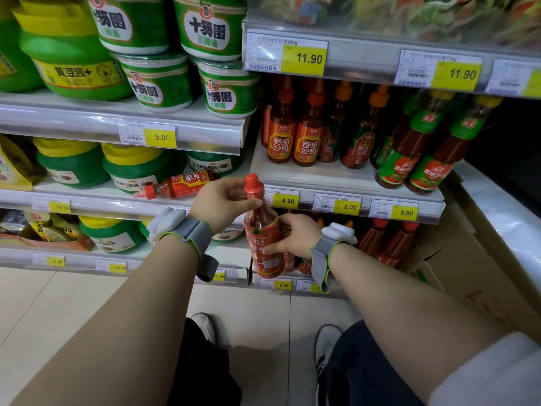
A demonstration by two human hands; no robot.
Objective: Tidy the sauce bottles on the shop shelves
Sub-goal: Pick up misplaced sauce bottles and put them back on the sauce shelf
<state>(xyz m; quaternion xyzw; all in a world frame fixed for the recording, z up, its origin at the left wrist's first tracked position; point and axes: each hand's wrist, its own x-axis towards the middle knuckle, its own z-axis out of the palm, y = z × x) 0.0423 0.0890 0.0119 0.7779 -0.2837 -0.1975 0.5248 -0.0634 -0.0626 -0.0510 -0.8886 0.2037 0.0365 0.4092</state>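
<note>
So the ketchup bottle (263, 230) was held upright, out in front of the shelves, both hands on it. The right hand (292, 237) was wrapped round its label, the left hand (222, 202) pinched the neck just under the red cap. Behind and left of that bottle, a stray bottle (178, 186) lay on its side among the green tubs (131, 168). Up and right of it stood the matching ketchup row (307, 127). My guess: reach past carelessly and that lying one rolls off, since nothing blocks the edge.
</note>
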